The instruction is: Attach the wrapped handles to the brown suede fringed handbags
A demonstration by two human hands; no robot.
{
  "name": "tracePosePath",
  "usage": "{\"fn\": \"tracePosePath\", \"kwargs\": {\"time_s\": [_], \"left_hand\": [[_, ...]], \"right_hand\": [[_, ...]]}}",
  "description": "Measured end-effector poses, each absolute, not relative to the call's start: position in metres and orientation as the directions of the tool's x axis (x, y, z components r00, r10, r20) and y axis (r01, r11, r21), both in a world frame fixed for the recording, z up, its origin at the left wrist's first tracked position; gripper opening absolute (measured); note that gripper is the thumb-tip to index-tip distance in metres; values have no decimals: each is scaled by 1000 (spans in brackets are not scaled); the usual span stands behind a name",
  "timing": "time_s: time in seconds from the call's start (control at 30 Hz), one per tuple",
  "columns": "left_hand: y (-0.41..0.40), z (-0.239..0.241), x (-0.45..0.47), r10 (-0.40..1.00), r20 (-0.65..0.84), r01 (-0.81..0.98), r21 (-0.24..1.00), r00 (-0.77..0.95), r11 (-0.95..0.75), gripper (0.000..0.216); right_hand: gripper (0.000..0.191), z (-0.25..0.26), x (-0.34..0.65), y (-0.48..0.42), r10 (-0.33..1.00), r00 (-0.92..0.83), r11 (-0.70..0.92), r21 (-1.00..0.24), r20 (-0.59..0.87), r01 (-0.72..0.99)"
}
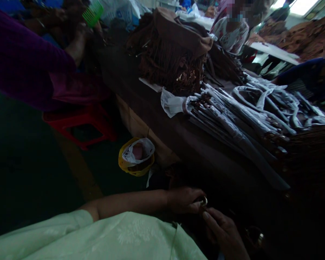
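My left hand (184, 199) reaches in from the lower left in a pale green sleeve, its fingers pinched on a small metal ring (204, 201). The ring seems fixed to a dark piece that I cannot make out in the shadow below the table edge. My right hand (224, 233) lies just below and to the right, thumb pointing at the ring and fingers curled into the same dark material. A second metal ring (260, 239) glints to the right of that hand.
A long dark table (157, 108) carries a pile of brown fringed bags (173, 61) and several straps wrapped in white paper (238, 115). A yellow basket (122, 163) and a red stool (78, 121) stand on the floor. A person's purple sleeve (21, 61) and a green comb (93, 12) are at upper left; other people sit at the back.
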State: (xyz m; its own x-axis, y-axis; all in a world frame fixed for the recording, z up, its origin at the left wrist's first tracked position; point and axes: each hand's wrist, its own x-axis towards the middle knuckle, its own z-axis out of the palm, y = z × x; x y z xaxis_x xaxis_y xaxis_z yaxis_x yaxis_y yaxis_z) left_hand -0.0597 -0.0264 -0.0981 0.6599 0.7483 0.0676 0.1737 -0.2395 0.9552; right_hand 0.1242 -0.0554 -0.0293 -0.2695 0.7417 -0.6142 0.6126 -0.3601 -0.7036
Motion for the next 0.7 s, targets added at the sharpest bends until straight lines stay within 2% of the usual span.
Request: {"fn": "tracePosePath", "kwargs": {"time_s": [0.2, 0.43, 0.7], "left_hand": [[-26, -103, -59, 756, 97, 164, 951, 648, -263, 31], [-23, -97, -64, 723, 112, 150, 946, 682, -288, 26], [-22, -98, -65, 691, 131, 133, 940, 711, -315, 29]], "right_hand": [[45, -32, 125, -54, 682, -369, -381, -737, -632, 558], [43, -40, 127, -55, 728, -320, -395, -752, -607, 528], [43, -43, 122, -66, 787, -166, -480, -759, -594, 440]]}}
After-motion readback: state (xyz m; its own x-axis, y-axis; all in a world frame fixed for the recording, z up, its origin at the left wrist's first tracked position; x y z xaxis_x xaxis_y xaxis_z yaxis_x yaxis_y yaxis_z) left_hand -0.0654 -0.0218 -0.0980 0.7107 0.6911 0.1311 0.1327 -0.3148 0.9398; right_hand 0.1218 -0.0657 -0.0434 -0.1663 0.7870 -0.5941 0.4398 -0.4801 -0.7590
